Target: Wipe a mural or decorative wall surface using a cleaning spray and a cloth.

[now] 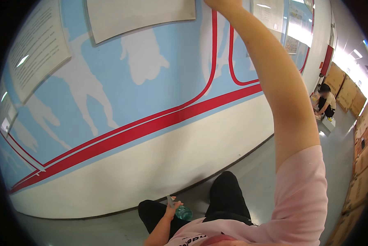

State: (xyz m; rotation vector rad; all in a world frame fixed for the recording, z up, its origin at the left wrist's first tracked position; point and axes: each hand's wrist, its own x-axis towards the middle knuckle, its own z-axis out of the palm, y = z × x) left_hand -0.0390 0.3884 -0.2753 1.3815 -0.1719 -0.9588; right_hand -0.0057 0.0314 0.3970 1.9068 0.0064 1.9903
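My right arm reaches up across the view, and its hand [225,3] is mostly cut off by the top edge, beside a red stripe on the painted wall [177,40]; its fingers and anything in them are hidden. Low down, near my left knee, my left hand [173,205] is closed on a thin greyish tool, perhaps a scraper [170,200]. A green, see-through plastic thing, possibly a bottle [184,212], is right beside that hand; whether the hand touches it, I cannot tell.
Framed panels [140,15] with writing hang on the wall. A broad red band [134,130] crosses it above the white lower part. At the right, a person [326,100] crouches by a white box [328,124]. Large wooden crates [363,147] line the far side of the grey floor [328,156].
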